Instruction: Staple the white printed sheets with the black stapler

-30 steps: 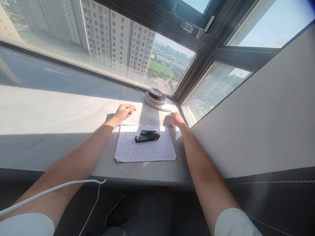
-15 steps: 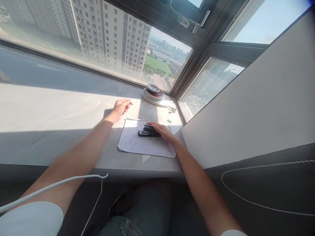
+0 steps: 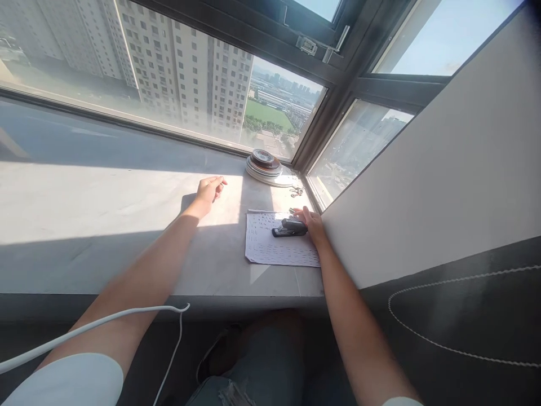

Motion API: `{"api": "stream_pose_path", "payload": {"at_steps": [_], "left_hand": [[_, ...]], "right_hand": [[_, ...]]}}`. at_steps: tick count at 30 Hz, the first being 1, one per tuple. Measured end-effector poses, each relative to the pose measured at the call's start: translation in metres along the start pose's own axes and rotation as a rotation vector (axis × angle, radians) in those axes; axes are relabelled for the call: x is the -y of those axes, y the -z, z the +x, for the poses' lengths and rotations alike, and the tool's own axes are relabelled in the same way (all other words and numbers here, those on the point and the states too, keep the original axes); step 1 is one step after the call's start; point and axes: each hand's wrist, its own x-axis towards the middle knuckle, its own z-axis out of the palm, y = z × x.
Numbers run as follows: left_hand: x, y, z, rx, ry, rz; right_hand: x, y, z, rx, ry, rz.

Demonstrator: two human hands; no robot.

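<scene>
Windowsill [image 3: 105,197] — stacked dishes [image 3: 264,168]; right hand [image 3: 313,220] at stapler [image 3: 289,228].

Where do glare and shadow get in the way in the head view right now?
Head view: sunlight bleaches the windowsill beside the left hand; head view: shade covers much of the paper, its marks too small to read; head view: the black stapler shows little surface detail.

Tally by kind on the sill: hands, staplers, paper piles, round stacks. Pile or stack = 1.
Hands: 2 (left hand, right hand)
Stapler: 1
Paper pile: 1
Stack of round things, probably dishes: 1
Total: 5
</scene>
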Motion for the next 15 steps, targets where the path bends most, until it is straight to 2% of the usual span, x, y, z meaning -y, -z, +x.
{"api": "stream_pose_path", "payload": {"at_steps": [2,5,8,11,13,15], "left_hand": [[0.002,0.0,0.0,0.003,-0.003,0.004],[0.006,-0.002,0.001,-0.005,-0.01,0.007],[0.005,-0.001,0.006,-0.012,-0.022,-0.018],[-0.013,0.018,0.012,-0.091,-0.099,-0.034],[-0.033,0.044,0.013,-0.19,-0.193,-0.056],[-0.054,0.078,0.009,-0.254,-0.158,-0.012]], "right_hand": [[-0.003,0.001,-0.002,0.107,-0.034,0.055],[-0.001,-0.004,-0.005,0.186,-0.051,0.066],[0.008,-0.026,-0.006,0.205,-0.05,0.053],[0.026,-0.069,-0.01,0.221,-0.024,-0.032],[0.045,-0.107,-0.014,0.27,0.005,-0.14],[0.066,-0.148,-0.02,0.357,0.07,-0.216]]}}
